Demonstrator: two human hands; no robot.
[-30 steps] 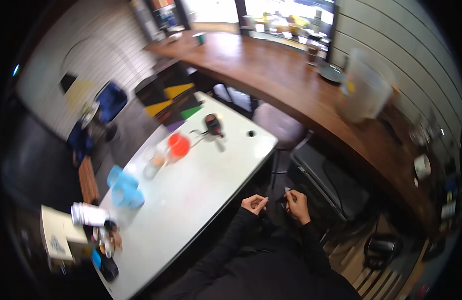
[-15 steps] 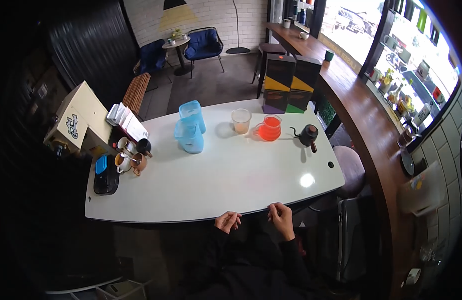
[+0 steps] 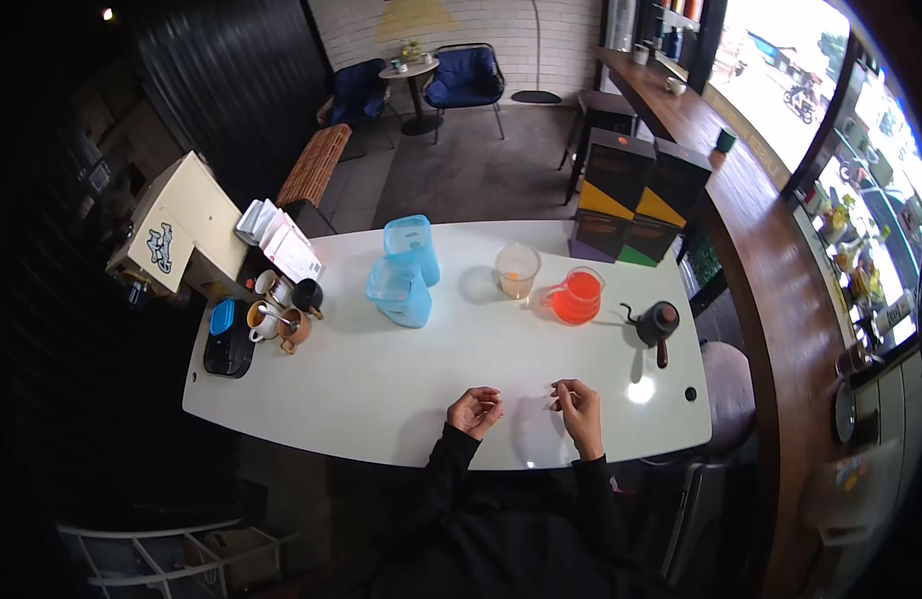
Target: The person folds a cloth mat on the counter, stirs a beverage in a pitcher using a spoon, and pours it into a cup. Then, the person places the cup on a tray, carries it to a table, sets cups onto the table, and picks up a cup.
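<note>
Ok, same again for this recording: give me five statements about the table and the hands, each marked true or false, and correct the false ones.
1. The left hand and the right hand are both over the white table. True.
2. The jug of red liquid stands to the right of the clear cup. True.
3. The right hand is touching the jug of red liquid. False: table surface shows between them.
4. Nothing stands to the right of the jug of red liquid. False: a black kettle does.
5. A light blue container stands to the left of the clear cup. True.
</note>
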